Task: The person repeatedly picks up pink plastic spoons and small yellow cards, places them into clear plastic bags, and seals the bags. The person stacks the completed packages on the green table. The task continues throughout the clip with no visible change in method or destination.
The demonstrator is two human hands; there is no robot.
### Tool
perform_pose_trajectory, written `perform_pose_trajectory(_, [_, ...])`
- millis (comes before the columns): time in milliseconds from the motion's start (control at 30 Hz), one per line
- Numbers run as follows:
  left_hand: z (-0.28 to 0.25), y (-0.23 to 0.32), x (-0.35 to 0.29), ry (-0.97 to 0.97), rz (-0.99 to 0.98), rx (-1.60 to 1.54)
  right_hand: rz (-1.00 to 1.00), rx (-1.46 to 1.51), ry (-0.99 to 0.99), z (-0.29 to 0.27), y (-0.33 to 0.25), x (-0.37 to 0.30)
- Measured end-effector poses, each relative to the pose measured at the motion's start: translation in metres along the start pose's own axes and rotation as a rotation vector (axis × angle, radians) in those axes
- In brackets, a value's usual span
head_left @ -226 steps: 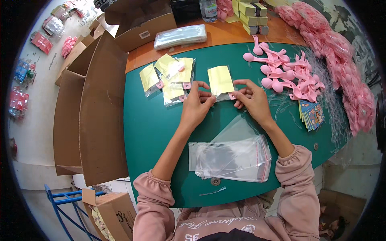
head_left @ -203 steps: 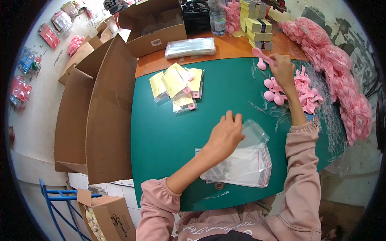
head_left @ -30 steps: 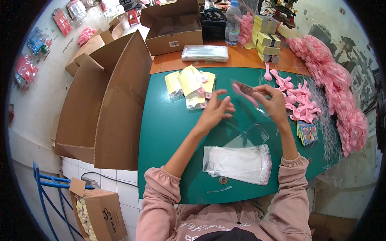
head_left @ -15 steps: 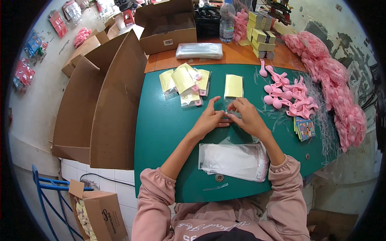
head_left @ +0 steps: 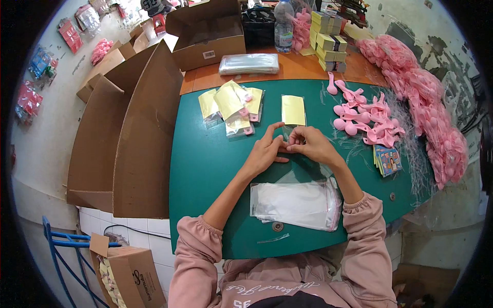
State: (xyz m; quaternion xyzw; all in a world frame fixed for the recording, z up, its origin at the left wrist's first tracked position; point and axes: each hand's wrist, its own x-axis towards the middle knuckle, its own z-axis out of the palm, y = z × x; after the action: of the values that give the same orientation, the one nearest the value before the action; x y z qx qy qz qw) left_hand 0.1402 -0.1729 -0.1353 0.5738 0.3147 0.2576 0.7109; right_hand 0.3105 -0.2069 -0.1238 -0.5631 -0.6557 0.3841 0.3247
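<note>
A clear plastic bag with a yellow card (head_left: 293, 110) inside lies on the green tabletop, its lower end reaching my hands. My left hand (head_left: 264, 154) is at that end, the index finger stretched along the bag's left edge and the thumb bent in toward the plastic. Thumb and fingers of my right hand (head_left: 308, 144) pinch the bag's end close to the left fingertips; the exact grip is partly hidden. Nearer to me lies a stack of clear plastic bags (head_left: 295, 204). Beyond my left hand are several filled bags with yellow cards (head_left: 229, 100) and pink pieces.
Pink plastic spoons (head_left: 370, 115) and small printed cards (head_left: 387, 160) lie at the right, beside a long heap of bagged pink items (head_left: 423, 97). Card stacks (head_left: 328, 46), a water bottle (head_left: 283, 26) and a bag bundle (head_left: 249, 64) stand behind. A large open carton (head_left: 141, 138) borders the left side.
My right fingers have drawn together into a tighter pinch at the bag's end. The left hand keeps nearly the same pose. The whole view has shifted slightly.
</note>
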Motion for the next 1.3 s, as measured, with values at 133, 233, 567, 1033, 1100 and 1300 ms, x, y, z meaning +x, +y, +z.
perform_pose_trajectory(133, [0.001, -0.001, 0.007, 0.066, -0.069, -0.033, -0.167, -0.210, 0.058, 0.008, -0.003, -0.007])
perform_pose_trajectory(233, [-0.001, -0.005, 0.007, 0.064, -0.055, 0.016, -0.293, -0.308, 0.096, 0.015, -0.004, -0.009])
perform_pose_trajectory(567, [-0.005, -0.001, 0.003, -0.007, -0.058, -0.091, -0.083, 0.184, -0.252, -0.088, -0.013, -0.018])
perform_pose_trajectory(1033, [0.000, 0.002, 0.003, -0.090, -0.061, -0.371, -0.234, -0.376, 0.294, -0.006, 0.002, -0.025])
perform_pose_trajectory(1100, [-0.008, 0.008, 0.003, -0.096, -0.003, -0.337, -0.181, -0.295, 0.333, -0.012, -0.003, -0.025])
perform_pose_trajectory(1300, [-0.005, 0.012, 0.005, -0.069, 0.094, 0.163, -0.070, 0.150, 0.237, -0.016, 0.019, -0.031])
